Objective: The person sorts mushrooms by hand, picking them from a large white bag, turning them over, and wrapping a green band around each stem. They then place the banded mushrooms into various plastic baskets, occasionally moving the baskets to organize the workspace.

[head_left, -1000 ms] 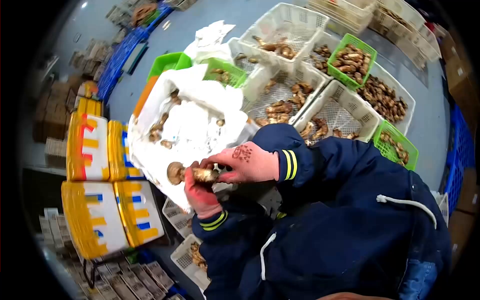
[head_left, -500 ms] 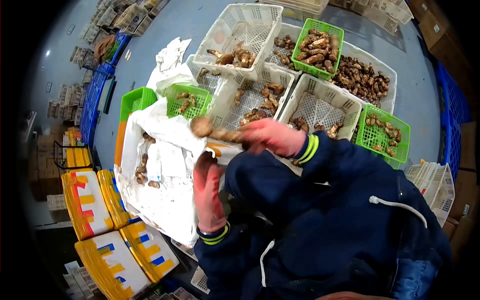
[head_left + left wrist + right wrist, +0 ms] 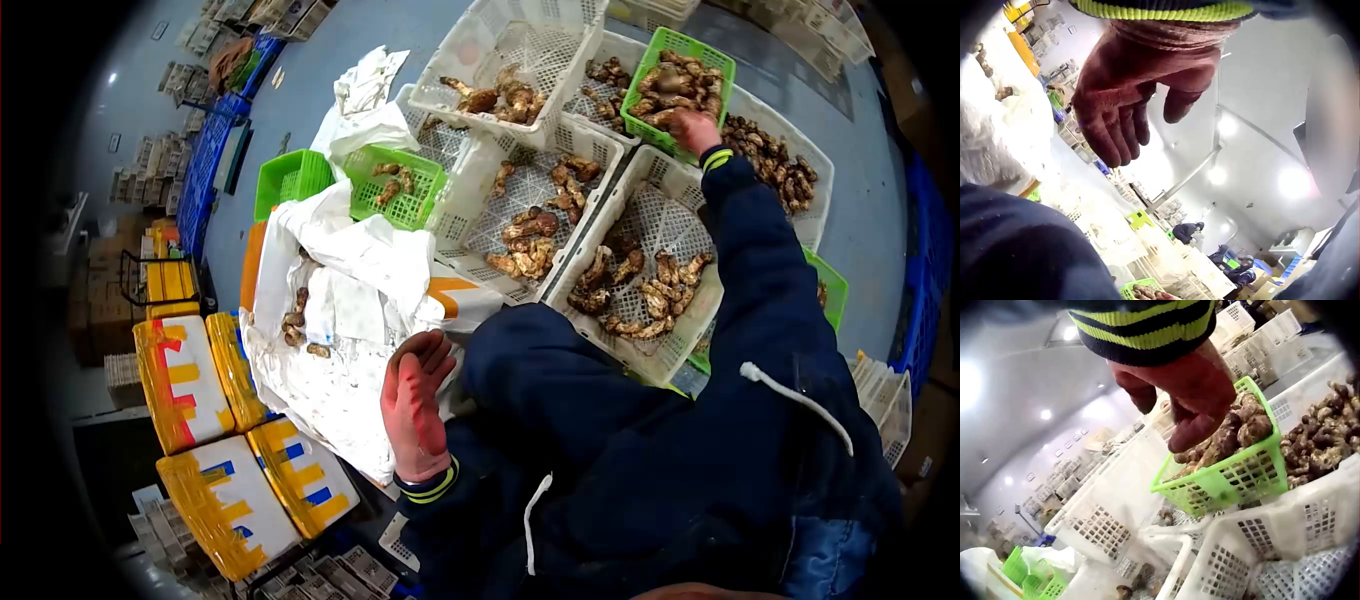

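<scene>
At the back right, my right hand, in a reddish glove, reaches over the near rim of a green basket heaped with brown mushrooms. In the right wrist view the thumb of this hand stands apart from the bent fingers, with nothing between them, and the fingertips overlap the mushrooms. My left hand, gloved too, is raised with its fingers loosely extended beside the white-lined box. No item lies in its palm; the left wrist view shows the same hand with relaxed fingers.
Several small mushrooms lie on the white lining. White crates with mushrooms stand between my knee and the green basket. Another green basket sits behind the box. Taped foam boxes are stacked at the left.
My right hand took a large mushroom from my left hand, which had held it too, and carried it rightward to the heaped green basket. The left hand's fingers have spread.
</scene>
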